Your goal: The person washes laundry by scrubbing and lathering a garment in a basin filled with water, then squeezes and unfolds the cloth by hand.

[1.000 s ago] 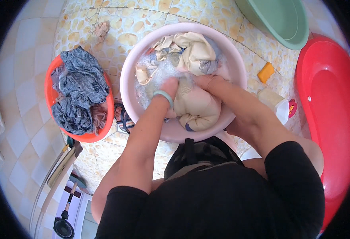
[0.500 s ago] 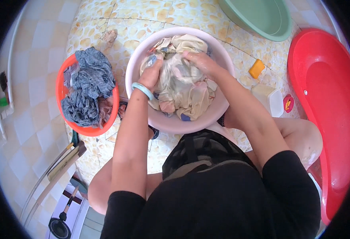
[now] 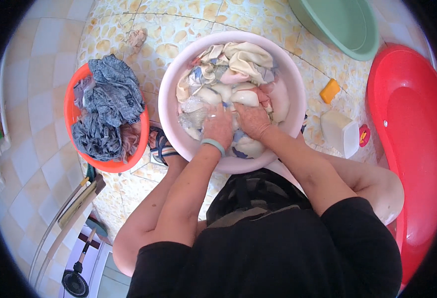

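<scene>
A pale pink basin (image 3: 298,99) holds water and a wet cream cloth (image 3: 250,62) with blue, pink and red patches. Both my hands are sunk into the near half of this cloth, side by side and slightly apart. My left hand (image 3: 218,126), with a pale bangle at its wrist, presses down with its fingers bent into the folds. Just to its right, my right hand (image 3: 252,120) grips the cloth below a wet cream bulge. Cloth and water hide the fingertips of both hands. Clear wet film or suds glisten beside my left hand.
An orange basin (image 3: 69,124) with blue-grey clothes (image 3: 114,94) stands at the left. To the right lie a yellow-orange soap bar (image 3: 330,91), a whitish container (image 3: 340,131) and a long red tub (image 3: 407,119). A green basin (image 3: 345,30) is at the far right.
My hands have come nearer to me and closer together, down into the cloth. The lifted bundle has sunk and spread out in the water.
</scene>
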Available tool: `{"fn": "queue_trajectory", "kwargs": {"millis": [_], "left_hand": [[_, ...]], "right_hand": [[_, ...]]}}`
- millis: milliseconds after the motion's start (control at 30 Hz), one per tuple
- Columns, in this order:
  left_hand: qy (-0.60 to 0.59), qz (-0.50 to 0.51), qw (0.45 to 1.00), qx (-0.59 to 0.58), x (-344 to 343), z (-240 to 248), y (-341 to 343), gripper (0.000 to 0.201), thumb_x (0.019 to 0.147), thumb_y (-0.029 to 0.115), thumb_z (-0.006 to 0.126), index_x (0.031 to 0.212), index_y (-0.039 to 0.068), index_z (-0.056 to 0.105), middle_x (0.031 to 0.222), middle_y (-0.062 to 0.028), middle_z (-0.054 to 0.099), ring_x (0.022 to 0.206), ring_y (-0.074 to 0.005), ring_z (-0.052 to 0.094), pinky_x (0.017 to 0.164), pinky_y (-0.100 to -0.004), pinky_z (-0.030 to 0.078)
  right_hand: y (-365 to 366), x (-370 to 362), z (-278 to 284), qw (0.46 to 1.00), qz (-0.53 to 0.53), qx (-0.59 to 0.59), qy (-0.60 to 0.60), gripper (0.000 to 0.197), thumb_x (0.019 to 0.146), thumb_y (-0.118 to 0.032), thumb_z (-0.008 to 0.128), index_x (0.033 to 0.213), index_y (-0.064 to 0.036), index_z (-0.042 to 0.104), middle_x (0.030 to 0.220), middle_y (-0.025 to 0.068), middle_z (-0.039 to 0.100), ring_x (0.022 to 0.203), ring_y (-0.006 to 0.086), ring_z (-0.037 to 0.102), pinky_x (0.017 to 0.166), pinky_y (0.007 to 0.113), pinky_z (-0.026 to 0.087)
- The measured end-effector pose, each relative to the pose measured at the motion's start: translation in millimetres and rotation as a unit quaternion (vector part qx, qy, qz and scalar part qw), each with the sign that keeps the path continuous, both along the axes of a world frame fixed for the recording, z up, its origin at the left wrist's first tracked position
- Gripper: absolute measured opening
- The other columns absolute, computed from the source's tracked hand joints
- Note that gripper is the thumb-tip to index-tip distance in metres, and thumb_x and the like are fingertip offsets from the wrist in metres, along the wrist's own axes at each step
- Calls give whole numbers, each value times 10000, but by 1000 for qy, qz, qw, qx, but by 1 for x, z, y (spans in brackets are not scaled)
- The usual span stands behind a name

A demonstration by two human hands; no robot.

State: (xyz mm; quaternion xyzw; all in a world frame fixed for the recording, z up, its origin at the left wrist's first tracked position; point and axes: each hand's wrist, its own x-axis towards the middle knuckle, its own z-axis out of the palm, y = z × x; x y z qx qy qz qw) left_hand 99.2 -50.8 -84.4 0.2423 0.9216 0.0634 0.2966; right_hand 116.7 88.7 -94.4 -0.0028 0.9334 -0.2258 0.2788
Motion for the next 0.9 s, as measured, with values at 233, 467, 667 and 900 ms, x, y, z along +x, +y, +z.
{"fn": "queue_trajectory", "kwargs": {"millis": [233,467,667,900], "left_hand": [[-83,-9,993,83,-21,-69,-1,296,782,62,466,1068,4,515,1061,-213,534,942,-332,566,803,-381,467],[-242,-67,968,-26,-79,-62,2,267,797,196,494,938,35,654,979,-205,618,911,-315,609,795,-395,484],[-207,7,978,35,-97,-66,-3,454,822,343,514,1133,13,553,1151,-193,551,1068,-335,527,895,-370,423],[-134,190,946,225,-82,33,-19,424,787,357,561,1079,50,579,1061,-175,595,997,-333,546,846,-381,417]], "right_hand": [[24,-13,-75,974,160,-36,158,269,757,-144,500,991,-49,591,781,146,641,725,297,633,649,401,509],[41,-28,-61,981,-31,-87,-173,287,804,-208,502,1043,-65,569,896,153,619,798,281,617,725,380,497],[38,-35,-52,763,-410,-433,-250,343,851,-277,505,1132,-82,533,1006,149,600,886,251,603,795,359,485],[16,-51,44,523,-540,-629,-196,396,884,-313,523,1174,-43,509,1091,111,580,962,203,585,854,351,482]]}}
